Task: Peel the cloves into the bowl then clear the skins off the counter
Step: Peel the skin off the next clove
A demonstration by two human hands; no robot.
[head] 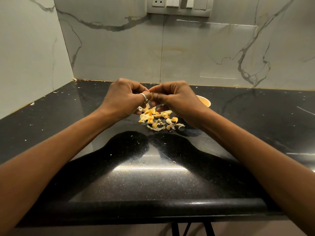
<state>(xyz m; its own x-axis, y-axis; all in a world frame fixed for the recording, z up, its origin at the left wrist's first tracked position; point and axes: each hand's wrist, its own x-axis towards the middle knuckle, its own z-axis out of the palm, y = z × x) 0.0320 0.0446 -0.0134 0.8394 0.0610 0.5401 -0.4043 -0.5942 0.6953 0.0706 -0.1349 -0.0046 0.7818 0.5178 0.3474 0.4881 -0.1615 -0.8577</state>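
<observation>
My left hand (124, 97) and my right hand (175, 97) meet above the black counter (144, 176), and together they pinch one small garlic clove (152, 96) between thumbs and fingertips. The left thumb wears a silver ring. Directly below the hands lies a pile of papery skins and cloves (158, 119), pale yellow and orange. A small cream bowl (204, 101) stands behind my right hand, mostly hidden by it; what it holds cannot be seen.
Marble-look walls close the counter at the back and the left, forming a corner. A switch plate (179, 5) sits high on the back wall. Tiny skin flecks dot the counter. The rounded front edge (153, 204) runs near the bottom.
</observation>
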